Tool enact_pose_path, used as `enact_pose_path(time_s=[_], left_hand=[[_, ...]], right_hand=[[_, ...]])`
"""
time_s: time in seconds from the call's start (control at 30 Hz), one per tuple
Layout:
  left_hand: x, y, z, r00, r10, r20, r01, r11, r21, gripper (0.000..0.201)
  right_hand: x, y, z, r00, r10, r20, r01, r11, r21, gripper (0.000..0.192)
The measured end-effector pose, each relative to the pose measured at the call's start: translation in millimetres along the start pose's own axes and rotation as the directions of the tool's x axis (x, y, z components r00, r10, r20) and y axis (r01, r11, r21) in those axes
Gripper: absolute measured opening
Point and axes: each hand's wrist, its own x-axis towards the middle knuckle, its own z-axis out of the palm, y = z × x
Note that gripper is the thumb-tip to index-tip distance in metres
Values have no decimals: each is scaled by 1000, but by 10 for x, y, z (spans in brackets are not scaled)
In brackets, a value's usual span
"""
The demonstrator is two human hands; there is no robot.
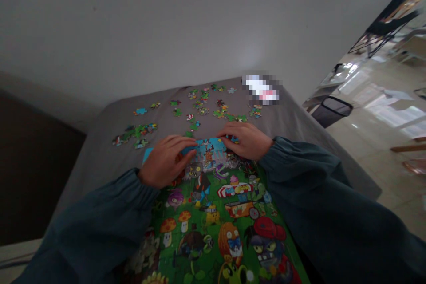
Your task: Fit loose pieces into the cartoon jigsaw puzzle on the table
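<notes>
A colourful jigsaw puzzle with cartoon plants and zombies on green lies before me, largely assembled, its blue strip at the far edge. My left hand rests on the upper left of it, fingers curved, with a gap between thumb and forefinger. At the upper right edge is my right hand, its thumb and fingertips drawn together low over the blue strip. Whatever lies between those fingertips is too small to make out. Just beyond the hands are loose green puzzle pieces.
More puzzle pieces are scattered over the grey cloth. A blurred-out white and pink object lies at the back right. The table meets a pale wall. To the right, a dark-rimmed bin stands on the tiled floor.
</notes>
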Motion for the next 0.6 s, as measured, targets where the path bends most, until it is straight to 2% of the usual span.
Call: enact_pose_path(time_s=[0.13,0.2,0.4,0.6], left_hand=[[-115,-39,-61,986,54,159,-69,994,89,45],[-145,-55,-65,977,58,203,-83,989,120,45],[-147,-45,-61,986,47,161,-72,986,150,43],[-148,18,-32,977,33,211,-79,973,217,46]], right_hand=[[-3,12,-2,1000,-5,5,5,1000,-19,23],[-4,11,4,1000,-9,20,10,999,-30,24],[-12,11,26,998,4,56,-3,1000,-29,23],[-12,8,26,997,-1,72,4,999,-41,24]])
